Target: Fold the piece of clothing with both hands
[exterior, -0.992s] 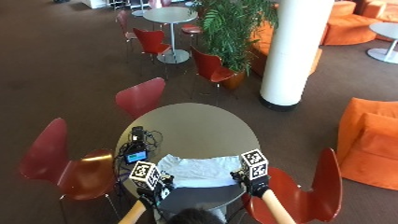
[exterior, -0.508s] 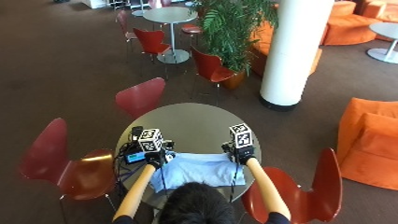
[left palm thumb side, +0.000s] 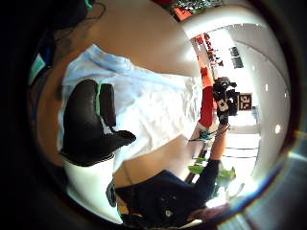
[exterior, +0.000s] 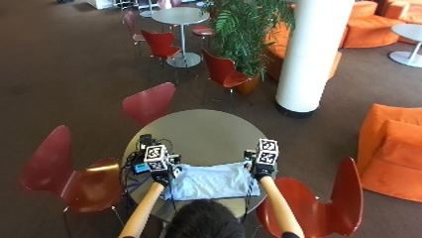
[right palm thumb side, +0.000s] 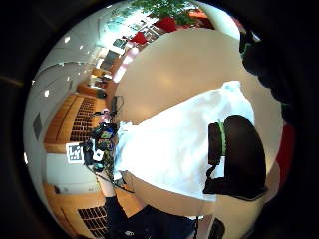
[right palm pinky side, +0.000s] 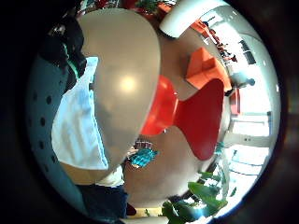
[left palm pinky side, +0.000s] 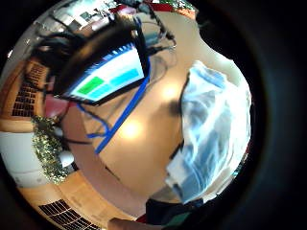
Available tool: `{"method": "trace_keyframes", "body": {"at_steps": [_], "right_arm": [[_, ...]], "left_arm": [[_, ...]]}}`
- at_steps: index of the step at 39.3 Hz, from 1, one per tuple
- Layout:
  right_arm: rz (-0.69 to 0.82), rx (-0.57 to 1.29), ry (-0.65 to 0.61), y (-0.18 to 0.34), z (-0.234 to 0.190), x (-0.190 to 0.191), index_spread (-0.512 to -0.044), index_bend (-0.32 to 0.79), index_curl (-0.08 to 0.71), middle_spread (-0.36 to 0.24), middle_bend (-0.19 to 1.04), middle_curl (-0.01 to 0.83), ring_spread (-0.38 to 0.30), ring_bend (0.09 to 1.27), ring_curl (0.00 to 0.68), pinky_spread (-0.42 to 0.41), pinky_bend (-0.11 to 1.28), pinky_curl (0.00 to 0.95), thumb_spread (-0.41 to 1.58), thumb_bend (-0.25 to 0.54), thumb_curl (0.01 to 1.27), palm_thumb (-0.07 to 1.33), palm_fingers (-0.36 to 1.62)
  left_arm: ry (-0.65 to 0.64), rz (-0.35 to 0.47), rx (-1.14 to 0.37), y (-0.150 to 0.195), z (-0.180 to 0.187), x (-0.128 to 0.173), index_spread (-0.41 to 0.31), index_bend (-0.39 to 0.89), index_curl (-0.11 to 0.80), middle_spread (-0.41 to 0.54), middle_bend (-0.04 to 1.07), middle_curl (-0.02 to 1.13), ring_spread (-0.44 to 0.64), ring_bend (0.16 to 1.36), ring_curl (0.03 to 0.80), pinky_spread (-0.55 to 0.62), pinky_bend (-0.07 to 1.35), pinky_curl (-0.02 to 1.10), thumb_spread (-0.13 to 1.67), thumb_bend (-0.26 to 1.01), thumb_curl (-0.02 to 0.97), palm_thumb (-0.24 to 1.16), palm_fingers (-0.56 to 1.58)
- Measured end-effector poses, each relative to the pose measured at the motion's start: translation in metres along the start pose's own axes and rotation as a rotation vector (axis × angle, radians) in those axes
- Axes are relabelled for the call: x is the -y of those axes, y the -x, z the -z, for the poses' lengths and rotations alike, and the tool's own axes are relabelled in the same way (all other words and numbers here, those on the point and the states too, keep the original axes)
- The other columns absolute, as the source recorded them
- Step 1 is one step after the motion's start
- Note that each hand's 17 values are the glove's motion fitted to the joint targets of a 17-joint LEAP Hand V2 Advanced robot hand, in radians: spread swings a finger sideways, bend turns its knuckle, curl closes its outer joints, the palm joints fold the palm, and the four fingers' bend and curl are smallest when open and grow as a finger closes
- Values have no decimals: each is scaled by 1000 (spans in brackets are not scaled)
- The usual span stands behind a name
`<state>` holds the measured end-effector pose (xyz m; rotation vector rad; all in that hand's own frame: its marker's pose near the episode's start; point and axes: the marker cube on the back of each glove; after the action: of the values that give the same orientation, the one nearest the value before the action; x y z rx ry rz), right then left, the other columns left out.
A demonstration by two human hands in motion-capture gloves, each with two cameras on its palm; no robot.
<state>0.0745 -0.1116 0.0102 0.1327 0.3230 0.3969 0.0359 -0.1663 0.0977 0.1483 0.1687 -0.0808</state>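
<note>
I see soft, wrinkled pale-blue clothing [exterior: 210, 180] at 6 o'clock on the round glossy desk [exterior: 198, 130]. Left hand [exterior: 160, 175] and right hand [exterior: 262, 170] sit at its edges; grips unclear. Left palm view alone shows a lit screen [left palm pinky side: 108, 76].

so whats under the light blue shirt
The shirt lies flat on the round table, near its front edge. The tabletop beneath is covered, so anything under the cloth cannot be seen.
</note>
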Motion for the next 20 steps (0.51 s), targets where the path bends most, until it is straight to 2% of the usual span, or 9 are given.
{"method": "trace_keyframes", "body": {"at_steps": [4, 8, 11, 15, 20], "right_arm": [[-71, -12, 34, -21, -29, 10, -256, 71, 292, -155, 179, 461, -184, 449, 430, -175, 574, 386, 1171, -29, 519, 857, 889], [-149, 49, 77, -32, -57, 13, -248, 43, 261, -139, 176, 453, -171, 477, 436, -166, 603, 392, 1195, -43, 490, 779, 870], [-211, 60, 119, -29, -57, -5, -245, 35, 239, -129, 180, 448, -166, 497, 438, -163, 615, 393, 1198, -48, 472, 726, 862], [-275, 28, 171, -15, -52, -36, -224, 23, 212, -88, 168, 438, -145, 530, 448, -134, 635, 399, 1190, -61, 441, 627, 768], [-260, 8, 172, -6, -74, -34, -201, 38, 187, -58, 182, 431, -127, 540, 446, -112, 649, 397, 1187, -41, 420, 570, 717]], "left_arm": [[-91, -74, -6, -1, -9, -8, -133, 200, 463, -32, 121, 402, 14, 364, 398, 36, 185, 403, 1102, -33, 531, 566, 524], [-116, -85, -2, -2, -26, -23, -133, 209, 467, -16, 136, 383, 44, 363, 388, 62, 184, 391, 1140, -28, 510, 536, 534], [-61, -68, -17, -3, -46, -35, -135, 215, 469, -8, 141, 374, 58, 358, 382, 71, 185, 386, 1163, -26, 494, 516, 546], [95, 11, -9, -11, -56, -71, -135, 220, 471, 2, 137, 361, 80, 361, 379, 83, 177, 379, 1189, -30, 472, 478, 539], [147, 43, 13, -10, -79, -77, -124, 231, 476, 31, 123, 345, 120, 365, 380, 112, 180, 376, 1221, -36, 436, 404, 483]]}}
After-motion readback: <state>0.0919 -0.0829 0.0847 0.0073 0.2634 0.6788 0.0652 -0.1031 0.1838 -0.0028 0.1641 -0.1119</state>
